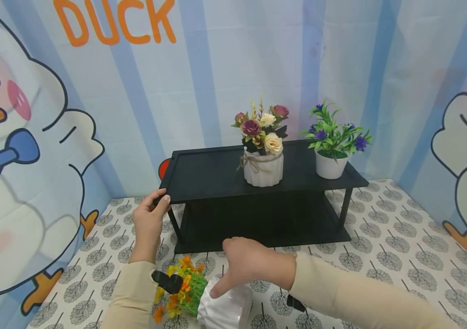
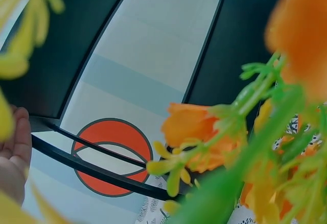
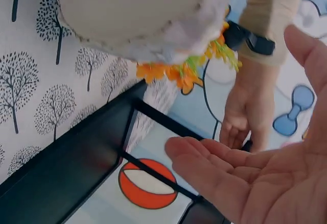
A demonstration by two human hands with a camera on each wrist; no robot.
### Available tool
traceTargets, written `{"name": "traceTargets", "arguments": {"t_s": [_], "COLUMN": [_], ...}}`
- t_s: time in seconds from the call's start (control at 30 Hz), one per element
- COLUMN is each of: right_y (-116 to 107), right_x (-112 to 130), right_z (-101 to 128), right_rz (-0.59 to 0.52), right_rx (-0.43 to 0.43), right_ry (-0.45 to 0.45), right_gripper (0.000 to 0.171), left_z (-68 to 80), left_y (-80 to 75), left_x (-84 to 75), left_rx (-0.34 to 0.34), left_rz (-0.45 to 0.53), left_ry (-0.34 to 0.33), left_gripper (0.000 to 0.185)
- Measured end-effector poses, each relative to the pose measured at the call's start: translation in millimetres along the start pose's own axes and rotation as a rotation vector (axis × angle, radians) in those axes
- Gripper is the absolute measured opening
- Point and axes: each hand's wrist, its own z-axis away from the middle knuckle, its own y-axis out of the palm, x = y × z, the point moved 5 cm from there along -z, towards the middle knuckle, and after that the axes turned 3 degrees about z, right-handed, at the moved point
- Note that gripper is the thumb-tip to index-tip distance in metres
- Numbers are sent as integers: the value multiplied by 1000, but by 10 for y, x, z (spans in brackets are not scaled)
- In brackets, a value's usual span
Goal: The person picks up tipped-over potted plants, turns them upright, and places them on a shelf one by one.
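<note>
My left hand [image 1: 148,224] grips the near left corner of a two-tier black shelf [image 1: 208,171], its thumb at the top board's edge. Nearer to me, a white pot [image 1: 225,308] of orange and yellow artificial flowers [image 1: 185,290] lies tipped over, blooms toward the left forearm. Above it my right hand [image 1: 249,262] is spread, its thumb overlapping the pot in the head view. In the right wrist view that hand's fingers [image 3: 204,168] are extended with nothing between them, and the pot's base [image 3: 133,4] faces the camera.
On the top board stand a ribbed white pot [image 1: 264,171] of roses tied with twine and a smaller white pot [image 1: 331,165] with purple flowers. A tree-patterned cloth [image 1: 402,246] covers the table. A duck-printed curtain [image 1: 254,59] hangs behind.
</note>
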Motion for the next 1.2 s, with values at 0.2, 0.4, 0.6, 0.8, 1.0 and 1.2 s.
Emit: {"name": "traceTargets", "arguments": {"t_s": [0.2,0.4,0.6,0.8,1.0,1.2], "right_y": [222,404,504,586,611,606], "right_x": [139,204,206,190,203,200], "right_z": [-31,-46,-88,-148,-162,-156], "right_rz": [146,240,305,293,283,229], "right_rx": [-5,-14,3,38,29,12], "right_ry": [-21,3,0,-17,-9,18], "right_gripper": [79,66,80,80,79,72], "left_z": [0,11,6,8,0,13], "left_y": [3,0,0,11,0,1], "left_x": [14,11,2,2,-4,-11], "left_rx": [3,-3,-6,-4,-10,-4], "left_rz": [9,10,16,20,34,33], "left_ry": [6,12,21,21,2,-8], "left_gripper": [32,31,31,31,31,32]}}
